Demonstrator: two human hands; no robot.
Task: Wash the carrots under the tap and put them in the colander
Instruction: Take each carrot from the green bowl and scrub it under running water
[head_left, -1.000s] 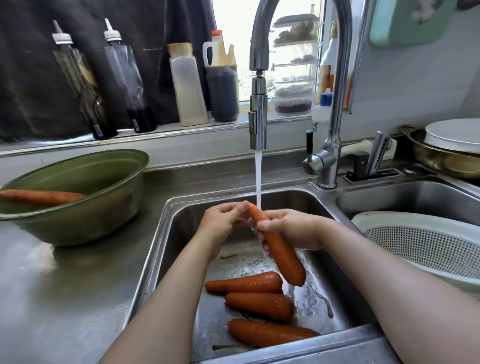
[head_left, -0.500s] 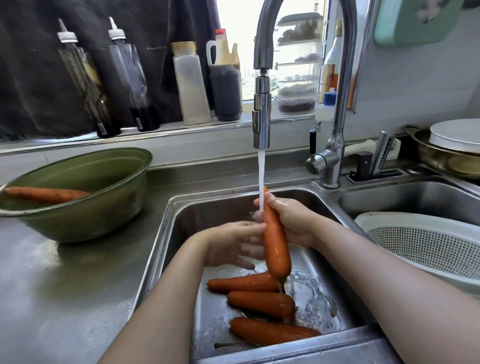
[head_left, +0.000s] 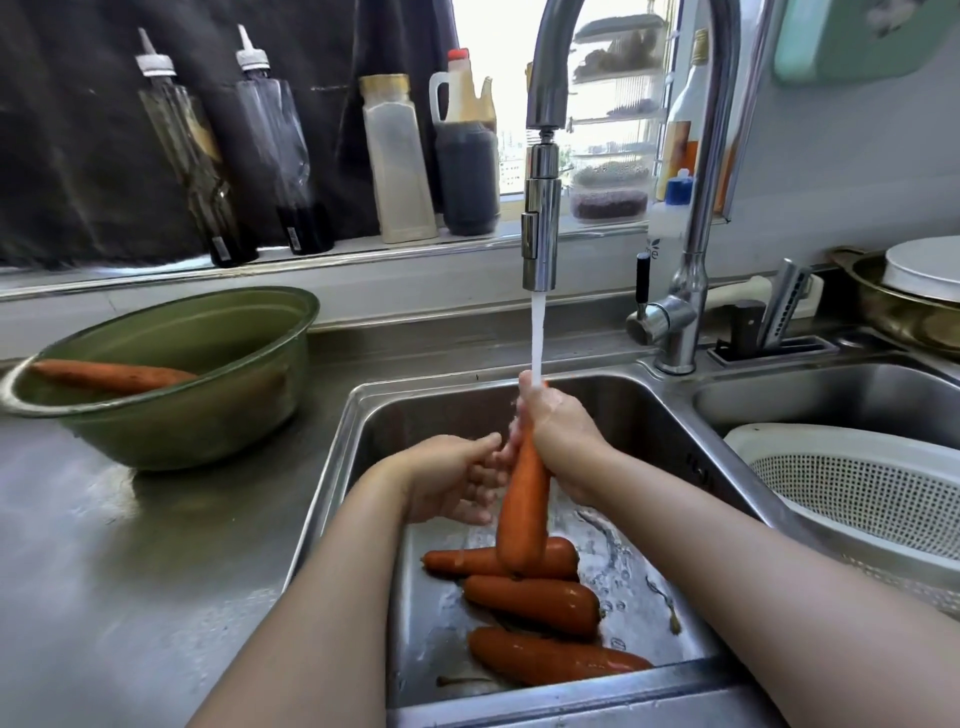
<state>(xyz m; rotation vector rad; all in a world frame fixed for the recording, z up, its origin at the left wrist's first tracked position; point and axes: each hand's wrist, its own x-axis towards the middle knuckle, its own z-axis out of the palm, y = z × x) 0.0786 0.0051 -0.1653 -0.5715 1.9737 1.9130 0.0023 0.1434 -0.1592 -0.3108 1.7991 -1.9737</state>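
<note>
My right hand (head_left: 563, 431) grips the top of an orange carrot (head_left: 522, 512), held nearly upright under the running tap (head_left: 540, 228). The water stream lands on that hand and the carrot's tip. My left hand (head_left: 454, 483) is beside the carrot's middle, fingers loosely bent and touching it. Three more carrots (head_left: 530, 603) lie wet on the floor of the left sink basin (head_left: 374, 415). Another carrot (head_left: 111, 375) rests in the green bowl (head_left: 197, 415) on the counter at left. The white colander (head_left: 852, 493) sits in the right basin, no carrots visible inside.
Several bottles (head_left: 397, 161) stand along the window sill behind the sink. A metal pan with a white lid (head_left: 924, 291) sits at the back right. A knife holder (head_left: 763, 327) stands beside the tap base. The steel counter (head_left: 104, 571) spreads out at left.
The held carrot turned from tilted to nearly upright and my right hand rose to its top, under the stream. My left hand slid down from the tip to the carrot's middle.
</note>
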